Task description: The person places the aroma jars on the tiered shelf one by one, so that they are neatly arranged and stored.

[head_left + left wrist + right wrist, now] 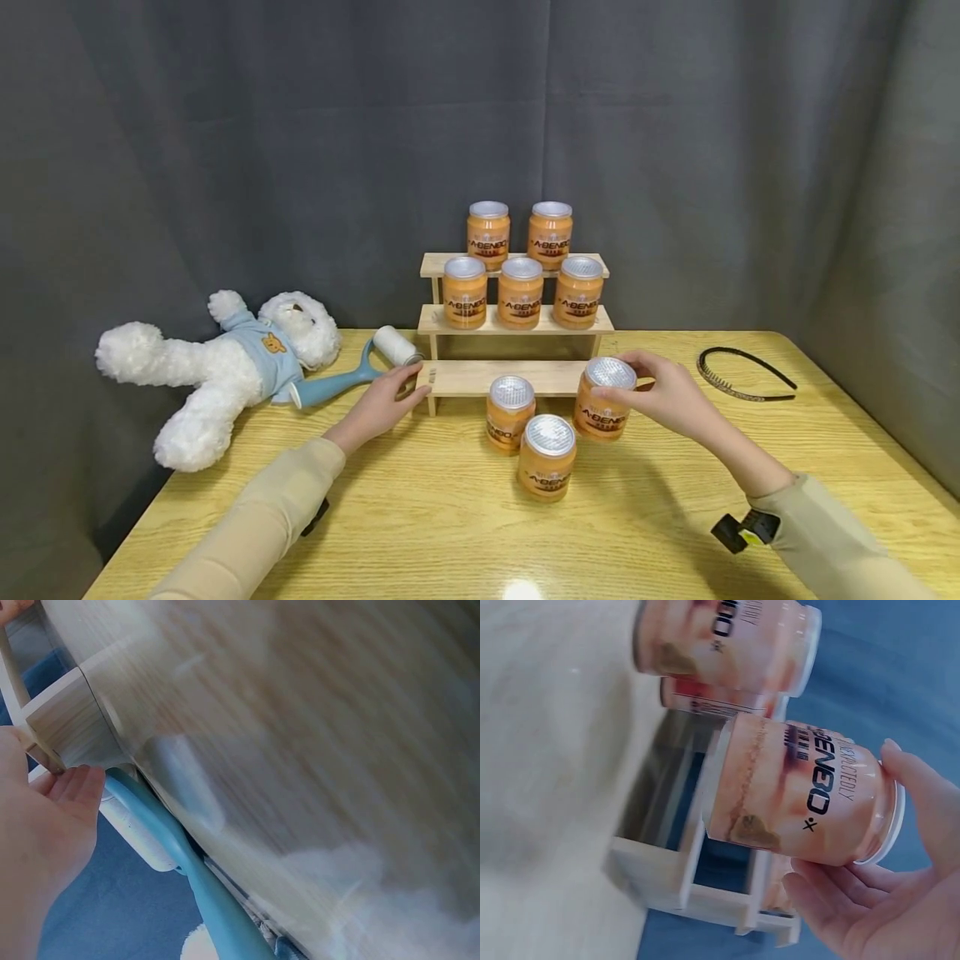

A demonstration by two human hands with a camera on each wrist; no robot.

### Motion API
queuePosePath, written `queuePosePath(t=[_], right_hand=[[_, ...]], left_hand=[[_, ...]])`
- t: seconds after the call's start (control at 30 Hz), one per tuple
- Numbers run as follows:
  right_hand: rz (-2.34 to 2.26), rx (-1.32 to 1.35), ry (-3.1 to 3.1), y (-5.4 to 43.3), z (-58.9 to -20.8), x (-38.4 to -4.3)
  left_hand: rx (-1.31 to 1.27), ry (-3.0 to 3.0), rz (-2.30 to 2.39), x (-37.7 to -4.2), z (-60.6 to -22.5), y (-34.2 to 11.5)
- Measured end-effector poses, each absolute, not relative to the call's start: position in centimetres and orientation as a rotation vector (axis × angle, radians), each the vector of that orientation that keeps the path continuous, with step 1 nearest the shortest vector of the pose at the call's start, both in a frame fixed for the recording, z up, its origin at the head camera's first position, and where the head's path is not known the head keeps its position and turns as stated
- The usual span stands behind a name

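My right hand (667, 395) grips an orange-labelled can (602, 417) near its silver lid, thumb on one side and fingers on the other. In the right wrist view this can (802, 791) is upright and appears off the table, in front of the wooden tiered shelf (720, 896). My left hand (382, 406) pinches the left end of the bottom step of the shelf (480, 377); the left wrist view shows its fingers (84, 782) against the step's edge. Two more such cans, a rear one (512, 417) and a front one (547, 467), stand on the table before the shelf.
Three cans stand on the middle step (487, 319), two on the top step (519, 265). A blue-handled lint roller (337, 387) lies beside my left hand, next to a white plush bear (225, 367). A dark headband (738, 392) lies at the right. Grey curtain (337, 167) hangs behind.
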State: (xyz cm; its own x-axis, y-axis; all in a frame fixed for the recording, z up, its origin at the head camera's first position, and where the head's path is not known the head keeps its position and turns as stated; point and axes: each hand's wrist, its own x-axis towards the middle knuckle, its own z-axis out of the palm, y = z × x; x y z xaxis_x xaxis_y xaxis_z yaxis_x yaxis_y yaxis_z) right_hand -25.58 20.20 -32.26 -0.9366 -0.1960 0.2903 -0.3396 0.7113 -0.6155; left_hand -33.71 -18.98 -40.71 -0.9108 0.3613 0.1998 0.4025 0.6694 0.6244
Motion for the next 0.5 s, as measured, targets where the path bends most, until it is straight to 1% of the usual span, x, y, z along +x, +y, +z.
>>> queuePosePath(t=[0.5], right_hand=[[1.136,0.471,-2.625,17.2,-29.0,-27.0]], left_hand=[[-0.665,-2.798,-1.065,-33.8,-40.7,-19.0]])
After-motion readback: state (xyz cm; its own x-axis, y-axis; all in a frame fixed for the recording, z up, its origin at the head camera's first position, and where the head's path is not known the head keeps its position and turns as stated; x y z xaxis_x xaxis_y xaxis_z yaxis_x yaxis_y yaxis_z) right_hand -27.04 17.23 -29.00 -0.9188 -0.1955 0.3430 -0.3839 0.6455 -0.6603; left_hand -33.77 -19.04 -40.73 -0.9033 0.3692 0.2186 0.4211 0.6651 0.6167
